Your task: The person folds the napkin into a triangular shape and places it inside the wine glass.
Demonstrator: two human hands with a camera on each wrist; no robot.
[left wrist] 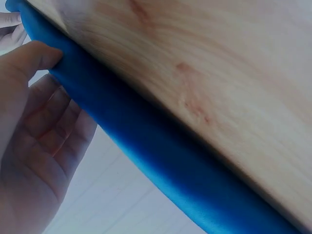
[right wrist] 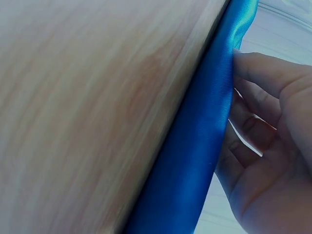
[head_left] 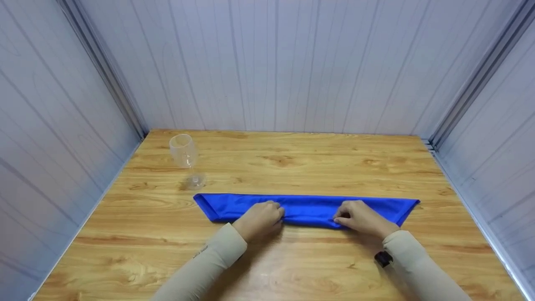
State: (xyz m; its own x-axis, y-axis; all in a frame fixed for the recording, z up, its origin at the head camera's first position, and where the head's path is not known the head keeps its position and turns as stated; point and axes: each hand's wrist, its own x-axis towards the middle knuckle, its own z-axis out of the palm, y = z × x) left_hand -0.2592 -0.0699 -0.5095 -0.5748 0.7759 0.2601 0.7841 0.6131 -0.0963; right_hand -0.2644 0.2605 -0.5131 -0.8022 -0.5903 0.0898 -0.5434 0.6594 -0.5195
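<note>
Cloth (head_left: pixel 309 210) — blue, near edge pinched by left hand (head_left: pixel 260 219) and right hand (head_left: pixel 363 217); lettering (head_left: pixel 200 252) on sleeve (head_left: pixel 190 271) illegible.

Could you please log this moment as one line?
left hand: pinches folded blue cloth strip; right hand: pinches same strip; clear stemmed wine glass: upright, beyond strip's left end

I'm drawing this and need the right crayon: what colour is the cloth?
Bright blue; the cloth shows best in the head view.
</note>
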